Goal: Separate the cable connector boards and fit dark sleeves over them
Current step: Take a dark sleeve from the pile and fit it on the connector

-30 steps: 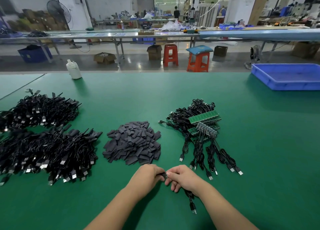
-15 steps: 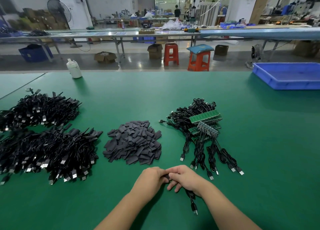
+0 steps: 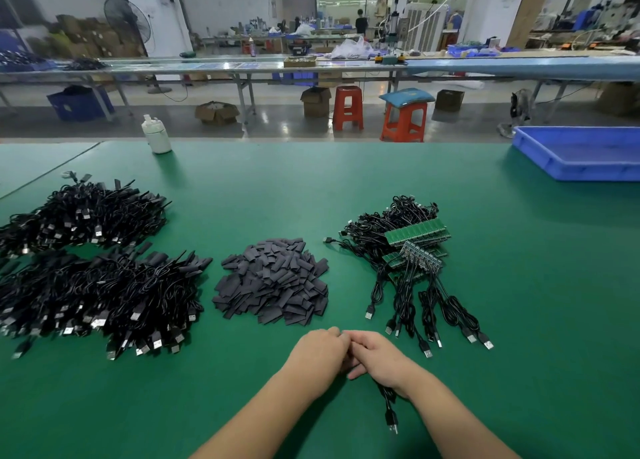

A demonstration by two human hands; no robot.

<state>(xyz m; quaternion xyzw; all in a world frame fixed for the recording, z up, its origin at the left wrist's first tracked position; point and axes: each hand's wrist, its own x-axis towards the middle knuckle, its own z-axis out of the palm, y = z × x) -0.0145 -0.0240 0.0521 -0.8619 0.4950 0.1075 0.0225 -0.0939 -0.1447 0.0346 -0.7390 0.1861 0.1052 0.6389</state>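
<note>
Left hand and right hand meet knuckle to knuckle at the near edge of the green table, fingers of both curled inward around something small held between them. What they pinch is hidden by the fingers; cannot tell whether it is a board or a sleeve. A black cable runs out from under the right wrist toward the viewer and ends in a plug lying on the table.

Just beyond the hands: a loose heap of dark sleeves, flat, short, matte grey-black rectangles, piled at all angles.

Right of that heap: the unseparated cable connector boards, green strips stacked on each other, with a row of small components along the nearest strip. Black leads fan out from them toward the hands, each coiled and ending in a metal-tipped plug; more tangled leads lie behind the boards.

Left side: two big piles of black cables, the near pile and the far pile, plugs showing silver ends.

Containers: blue tray at the far right of the table, shallow, nothing visible inside. White bottle stands upright at the far edge, contents not visible.
</note>
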